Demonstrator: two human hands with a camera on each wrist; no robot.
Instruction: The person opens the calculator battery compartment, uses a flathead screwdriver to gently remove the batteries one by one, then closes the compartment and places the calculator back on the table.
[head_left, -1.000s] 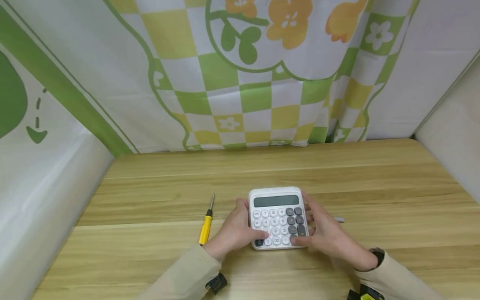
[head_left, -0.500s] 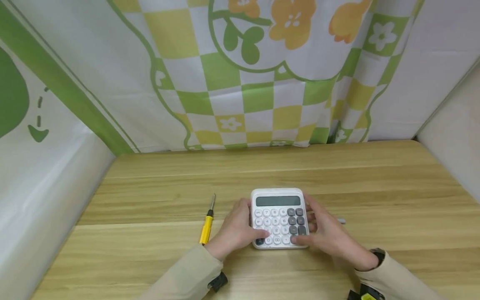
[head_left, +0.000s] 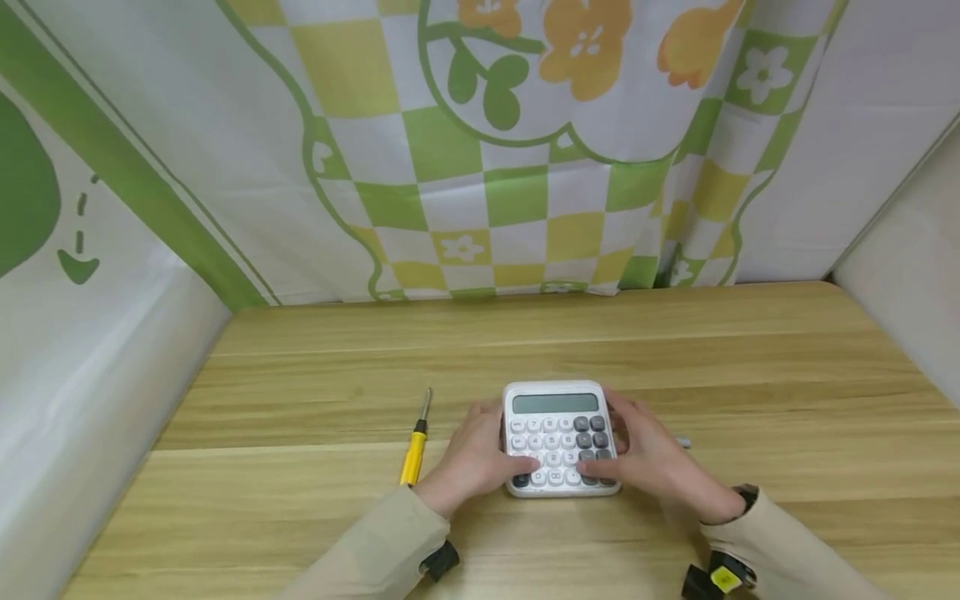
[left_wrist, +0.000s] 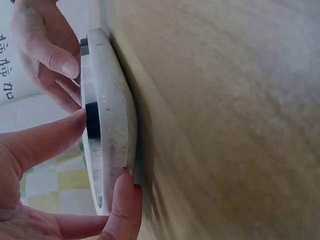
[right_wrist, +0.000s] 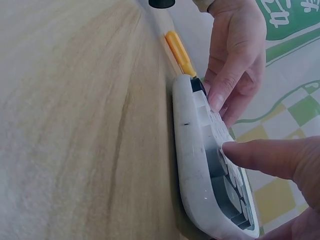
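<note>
A white calculator (head_left: 557, 433) with round white and grey keys and a blank grey display is between both hands, low over the table; the side views do not settle whether all of it rests there. My left hand (head_left: 474, 454) grips its left side, thumb over the lower-left keys near a black key. In the left wrist view, fingertips (left_wrist: 123, 200) of that hand press the calculator's edge. My right hand (head_left: 660, 458) holds the right side, with its thumb (right_wrist: 260, 155) on the lower-right grey keys. Its other fingers are largely hidden behind the calculator.
A screwdriver (head_left: 413, 450) with a yellow handle lies left of the left hand, tip pointing away. Behind the right hand a small grey object (head_left: 683, 442) pokes out, mostly covered. The wooden table (head_left: 315, 375) meets a checked curtain (head_left: 510, 200) at the back.
The calculator's far edge has come slightly nearer. My right thumb has slid up and left from the bottom-right corner keys. The left hand keeps its grip.
</note>
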